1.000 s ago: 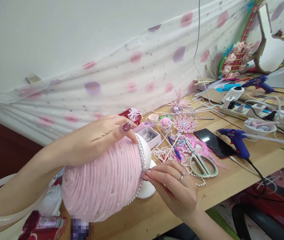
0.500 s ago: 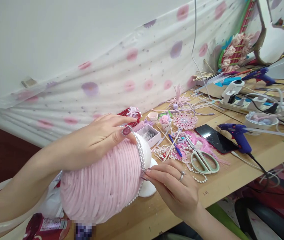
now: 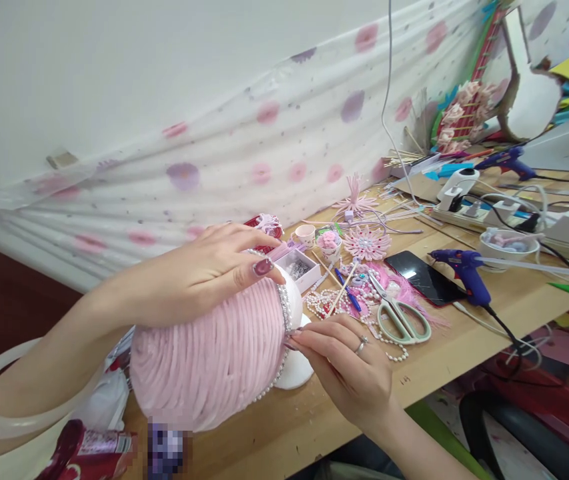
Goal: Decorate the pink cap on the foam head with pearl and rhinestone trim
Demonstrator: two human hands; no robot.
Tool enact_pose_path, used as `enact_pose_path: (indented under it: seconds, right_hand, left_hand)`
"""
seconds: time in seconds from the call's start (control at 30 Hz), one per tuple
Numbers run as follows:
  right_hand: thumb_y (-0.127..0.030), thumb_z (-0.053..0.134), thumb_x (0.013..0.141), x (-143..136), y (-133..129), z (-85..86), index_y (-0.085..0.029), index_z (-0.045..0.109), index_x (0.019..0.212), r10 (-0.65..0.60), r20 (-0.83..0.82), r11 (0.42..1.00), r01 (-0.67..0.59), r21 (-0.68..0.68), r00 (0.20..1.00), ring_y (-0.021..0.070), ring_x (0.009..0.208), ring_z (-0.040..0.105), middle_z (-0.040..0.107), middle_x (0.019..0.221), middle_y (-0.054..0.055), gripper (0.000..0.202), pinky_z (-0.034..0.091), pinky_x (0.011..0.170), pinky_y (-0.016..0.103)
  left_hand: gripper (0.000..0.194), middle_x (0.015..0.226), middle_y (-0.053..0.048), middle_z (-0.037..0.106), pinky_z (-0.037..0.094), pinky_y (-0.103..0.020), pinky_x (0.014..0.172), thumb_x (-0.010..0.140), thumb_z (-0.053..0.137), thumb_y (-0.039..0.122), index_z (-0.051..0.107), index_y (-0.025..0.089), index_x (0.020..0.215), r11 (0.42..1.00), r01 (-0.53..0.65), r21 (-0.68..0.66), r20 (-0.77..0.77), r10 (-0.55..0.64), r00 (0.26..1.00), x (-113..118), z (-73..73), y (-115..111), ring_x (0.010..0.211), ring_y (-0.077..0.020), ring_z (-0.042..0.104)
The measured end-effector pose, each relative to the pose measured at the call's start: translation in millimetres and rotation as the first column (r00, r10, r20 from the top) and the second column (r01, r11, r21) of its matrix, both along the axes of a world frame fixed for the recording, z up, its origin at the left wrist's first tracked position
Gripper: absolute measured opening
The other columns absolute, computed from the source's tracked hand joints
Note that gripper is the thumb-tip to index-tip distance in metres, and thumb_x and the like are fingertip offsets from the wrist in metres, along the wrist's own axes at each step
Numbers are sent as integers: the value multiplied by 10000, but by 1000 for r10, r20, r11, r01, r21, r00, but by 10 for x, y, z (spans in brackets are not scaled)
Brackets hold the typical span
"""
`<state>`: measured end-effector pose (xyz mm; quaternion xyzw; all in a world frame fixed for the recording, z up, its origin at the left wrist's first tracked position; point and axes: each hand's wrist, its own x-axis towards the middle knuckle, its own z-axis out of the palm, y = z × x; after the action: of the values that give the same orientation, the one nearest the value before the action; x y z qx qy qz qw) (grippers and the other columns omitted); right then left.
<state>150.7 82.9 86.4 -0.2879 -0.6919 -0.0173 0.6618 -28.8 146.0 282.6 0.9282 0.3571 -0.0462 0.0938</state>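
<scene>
A rounded form covered in rows of fluffy pink yarn (image 3: 209, 353) lies tilted on the table, with a smooth white part and a round white base (image 3: 294, 369) showing at its right. Silver rhinestone trim (image 3: 285, 305) runs along the yarn's edge, and a row of pearl beads (image 3: 270, 392) continues lower down. My left hand (image 3: 204, 273) grips the form from above, thumb near the trim and the other fingers bent over the top. With fingertips pinched together, my right hand (image 3: 347, 367) holds the trim against the edge; the exact pinch point is partly hidden.
Scissors (image 3: 399, 317), bead strings, a blue pen (image 3: 348, 291) and a phone (image 3: 424, 277) lie to the right. Beyond them are a blue glue gun (image 3: 464, 273), a power strip (image 3: 484, 223) and cables. A small box (image 3: 298, 268) and paper cups stand behind. A red bottle (image 3: 91, 453) lies front left.
The view has shifted slightly, and the form appears turned a little and farther right. Both hands keep their places on it, the right still pinching at the trim.
</scene>
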Motion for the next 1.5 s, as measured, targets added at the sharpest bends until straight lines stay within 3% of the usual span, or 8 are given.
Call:
enact_pose_path:
  seconds: [0.23, 0.43, 0.67, 1.0, 1.23, 1.4, 1.5]
  right_hand:
    - [-63, 620, 960, -37, 25, -1, -174, 689, 986, -19, -26, 999, 20, 33, 999, 150, 686, 669, 767, 802, 43, 133, 574, 629, 285]
    - [-44, 632, 944, -43, 25, -24, -152, 693, 973, 8, -43, 1000, -7, 23, 999, 153, 698, 658, 760, 799, 53, 128, 565, 638, 287]
    - [-39, 631, 949, -56, 21, -67, -149, 684, 982, 24, -41, 1000, -23, 17, 999, 150, 711, 644, 757, 813, 56, 126, 553, 647, 290]
    - [-36, 630, 947, -30, 21, -51, -166, 677, 995, 10, -30, 1000, -9, 15, 999, 146, 711, 653, 761, 815, 49, 146, 563, 645, 289]
    - [-35, 636, 942, -53, 32, -71, -180, 676, 991, 6, -53, 1000, -6, 14, 999, 143, 697, 658, 760, 803, 41, 157, 565, 631, 282]
    - [-73, 655, 948, -44, 49, -102, -215, 687, 1043, 20, -57, 1000, -19, 10, 998, 160, 736, 707, 777, 846, 37, 174, 586, 664, 305]
    - [-102, 640, 962, 67, 25, -250, -237, 694, 1081, -17, -14, 999, 16, -31, 1000, 177, 773, 746, 793, 887, 40, 188, 601, 673, 312]
  left_hand:
    - [604, 1579, 25, 514, 207, -444, 1263, 1053, 211, 615, 728, 328, 1175, 998, -64, -6, -9, 64, 998, 18, 12, -13, 1495, -253, 379]
    - [613, 1619, 10, 466, 212, -461, 1266, 1047, 208, 634, 695, 326, 1257, 998, -68, -7, -26, 68, 997, 38, 9, -6, 1523, -264, 337]
    - [617, 1626, 50, 449, 158, -402, 1271, 1052, 183, 634, 696, 350, 1243, 997, -74, 19, -22, 74, 997, 4, -15, -10, 1522, -200, 317]
    - [576, 1642, 66, 429, 140, -388, 1274, 1062, 206, 617, 688, 352, 1235, 997, -78, 5, 7, 78, 997, 12, -21, -13, 1542, -185, 290]
    - [489, 1448, -27, 608, 314, -348, 1171, 1087, 238, 519, 578, 247, 1309, 996, -91, 8, 85, 90, 992, 21, -3, -29, 1367, -192, 494]
    - [573, 1533, -74, 553, 231, -393, 1242, 1058, 218, 551, 551, 205, 1370, 989, -144, 13, 90, 143, 986, 68, -5, -11, 1426, -223, 444]
    - [550, 1502, -86, 586, 254, -376, 1230, 1047, 230, 485, 592, 168, 1314, 993, -110, 41, 95, 106, 990, 88, -11, -18, 1398, -213, 483]
